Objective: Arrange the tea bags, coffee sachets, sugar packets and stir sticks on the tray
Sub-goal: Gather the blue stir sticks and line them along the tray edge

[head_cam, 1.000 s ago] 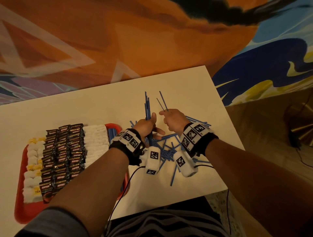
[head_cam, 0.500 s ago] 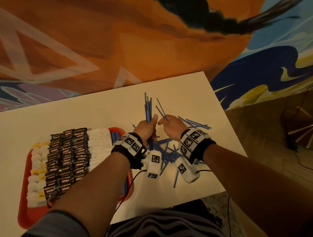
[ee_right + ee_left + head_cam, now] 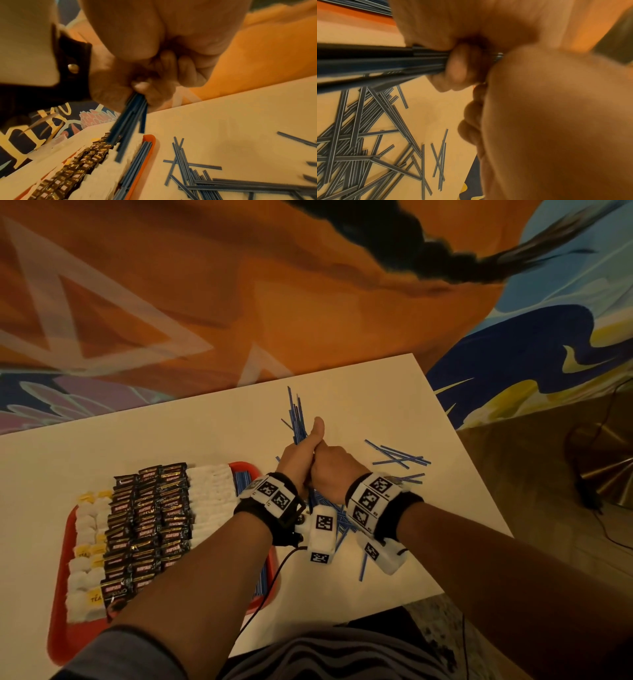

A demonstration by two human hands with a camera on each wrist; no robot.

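Left hand [image 3: 298, 455] fisted round bundle of blue stir sticks [image 3: 297, 419], thumb up; right hand [image 3: 333, 470] pressed against it, curled onto same bundle, above table [image 3: 394, 392] beside red tray [image 3: 66, 642].

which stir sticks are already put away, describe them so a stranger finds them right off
Start at the red tray on the table's left side. Along its right rim, beside the white packets, lies a neat row of blue stir sticks, parallel and inside the tray, unlike the scattered ones.
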